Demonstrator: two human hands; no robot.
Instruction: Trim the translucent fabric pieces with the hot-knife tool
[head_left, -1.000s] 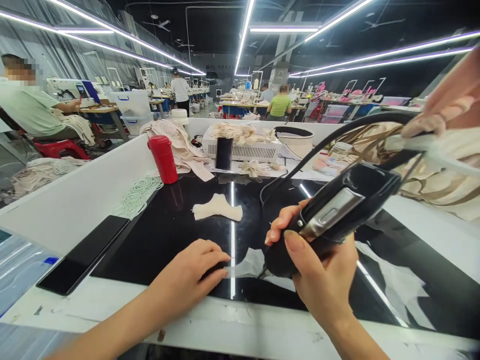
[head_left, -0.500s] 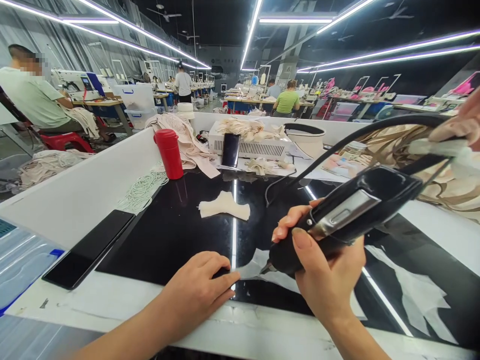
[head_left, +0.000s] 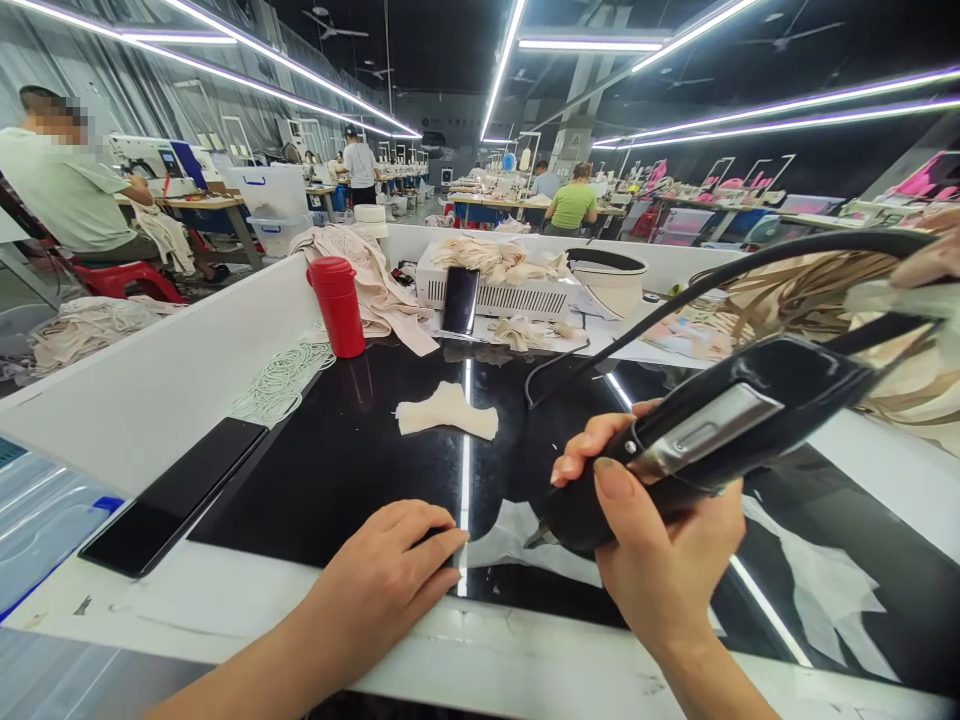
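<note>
R hand (head_left: 660, 560) wrapped round black corded cutter tool (head_left: 705, 440), tip down on pale fabric piece (head_left: 510, 535), L hand (head_left: 390, 575) flat pressing fabric's left edge, prob. touching, red cup (head_left: 337, 305) far back

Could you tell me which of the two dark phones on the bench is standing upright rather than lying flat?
The phone propped against the white slatted box at the back stands upright. The other phone lies flat on the white edge, left of the left hand.
</note>
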